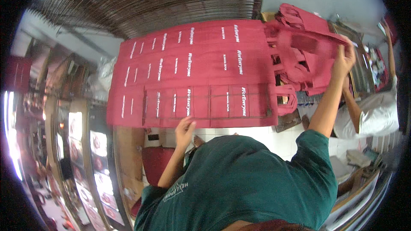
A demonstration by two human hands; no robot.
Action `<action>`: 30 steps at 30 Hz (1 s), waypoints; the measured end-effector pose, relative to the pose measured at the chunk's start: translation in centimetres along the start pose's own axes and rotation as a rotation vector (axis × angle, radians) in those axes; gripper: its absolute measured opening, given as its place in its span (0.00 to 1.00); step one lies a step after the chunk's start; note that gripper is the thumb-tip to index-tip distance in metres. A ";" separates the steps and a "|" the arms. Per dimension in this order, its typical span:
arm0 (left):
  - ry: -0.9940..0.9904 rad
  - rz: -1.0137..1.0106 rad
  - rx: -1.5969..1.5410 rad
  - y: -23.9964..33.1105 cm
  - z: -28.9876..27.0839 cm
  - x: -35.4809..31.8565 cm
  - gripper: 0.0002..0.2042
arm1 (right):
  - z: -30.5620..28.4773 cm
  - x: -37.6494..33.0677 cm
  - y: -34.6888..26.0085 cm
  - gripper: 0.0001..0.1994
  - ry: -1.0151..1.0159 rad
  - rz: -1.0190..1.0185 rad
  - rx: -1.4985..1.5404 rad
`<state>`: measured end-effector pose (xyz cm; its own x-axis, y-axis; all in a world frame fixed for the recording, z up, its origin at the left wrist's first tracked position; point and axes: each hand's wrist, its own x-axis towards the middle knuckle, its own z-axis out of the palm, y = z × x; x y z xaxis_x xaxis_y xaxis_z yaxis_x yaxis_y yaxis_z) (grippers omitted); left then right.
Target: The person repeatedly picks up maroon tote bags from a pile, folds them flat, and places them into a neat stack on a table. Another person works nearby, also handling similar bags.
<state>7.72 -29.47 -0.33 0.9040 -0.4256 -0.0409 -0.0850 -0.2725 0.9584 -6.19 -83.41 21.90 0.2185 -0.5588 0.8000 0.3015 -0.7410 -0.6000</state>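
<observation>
Red tote bags (192,72), overlapped in rows across table to near edge. Left hand (185,129) flat, fingers spread on near-edge bag; right hand (342,60) pinching a loose bag (308,42) over right-edge pile (295,72).

The left hand (185,129) was raised, fingers curled. The right arm extended upward. The right hand (343,60) was closed in a pinch grip.

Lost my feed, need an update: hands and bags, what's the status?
Left hand on near edge of red bag stack. Right hand gripping loose red bag. Another person's arm close by right.
</observation>
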 end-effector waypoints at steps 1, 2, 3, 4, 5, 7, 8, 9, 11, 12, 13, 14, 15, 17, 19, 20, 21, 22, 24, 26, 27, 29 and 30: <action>-0.103 -0.089 -0.135 1.2 1.9 1.0 0.17 | 0.6 0.9 -1.2 0.10 0.013 -0.025 0.140; -0.200 -0.172 -0.273 2.5 3.7 1.9 0.17 | -0.3 1.9 0.4 0.14 -0.018 0.105 0.346; -0.328 -0.349 -0.374 4.0 5.3 2.7 0.24 | 1.1 2.2 -1.0 0.13 -0.041 0.224 0.688; -0.531 -0.478 -0.531 4.5 6.9 3.9 0.34 | 3.5 0.5 -5.6 0.15 -0.057 0.305 0.924; -0.652 -0.617 -0.720 6.4 8.4 4.5 0.44 | 6.0 -1.3 -9.9 0.19 -0.051 0.402 1.165; -0.814 -0.793 -1.107 8.7 11.8 5.3 0.50 | 7.7 -3.6 -13.4 0.19 -0.134 0.455 1.290; -0.869 -0.763 -1.192 9.9 12.0 5.5 0.52 | 8.9 -4.6 -13.1 0.19 -0.178 0.494 1.332; -0.961 -0.733 -1.273 11.2 12.3 5.7 0.53 | 9.5 -5.4 -13.0 0.19 -0.200 0.521 1.330; -1.089 -0.623 -1.336 13.2 12.1 5.8 0.48 | 9.7 -6.5 -12.4 0.20 -0.212 0.565 1.293; -1.155 -0.568 -1.365 13.8 11.8 5.8 0.45 | 9.7 -7.0 -11.9 0.20 -0.210 0.586 1.256; -1.182 -0.495 -1.289 14.0 11.2 5.6 0.41 | 9.5 -7.4 -11.5 0.20 -0.200 0.602 1.216; -1.207 -0.423 -1.211 14.1 10.6 5.5 0.38 | 9.1 -7.7 -11.0 0.20 -0.184 0.616 1.165; -1.228 -0.355 -1.126 14.2 9.8 5.3 0.34 | 8.6 -8.2 -10.4 0.20 -0.165 0.640 1.114; -1.204 -0.368 -1.207 14.5 8.6 4.2 0.27 | 7.6 -9.3 -9.0 0.20 -0.112 0.682 0.998; -1.098 -0.259 -1.041 16.2 7.4 3.1 0.27 | 6.2 -10.3 -7.7 0.20 -0.059 0.733 0.878; -1.151 -0.294 -1.094 16.8 6.7 3.1 0.27 | 5.5 -11.1 -7.1 0.21 -0.031 0.765 0.817; -1.116 -0.253 -1.062 17.2 5.9 2.8 0.28 | 4.8 -11.9 -6.6 0.21 -0.004 0.791 0.759; -1.085 -0.214 -1.038 17.6 5.2 2.5 0.28 | 3.8 -12.8 -6.6 0.21 0.020 0.819 0.701; -0.985 -0.175 -1.039 17.3 4.1 2.3 0.34 | 1.8 -14.6 -6.9 0.21 0.083 0.883 0.620; -0.883 -0.064 -0.968 17.1 1.5 3.3 0.37 | 0.6 -17.6 -8.6 0.21 0.140 0.951 0.609; -0.830 -0.006 -0.928 16.9 -0.1 3.9 0.39 | 0.3 -19.5 -9.9 0.21 0.160 0.991 0.643; -0.790 0.014 -0.791 15.5 -3.7 5.4 0.43 | 1.0 -23.6 -12.7 0.22 0.180 1.084 0.763; -0.797 -0.024 -0.727 14.7 -5.5 6.0 0.44 | 1.2 -25.4 -14.8 0.22 0.203 1.124 0.803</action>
<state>14.20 -31.33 15.06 0.3470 -0.9377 0.0175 0.4361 0.1778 0.8822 -15.11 -57.83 10.48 0.5796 -0.7994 -0.1581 0.5149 0.5097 -0.6893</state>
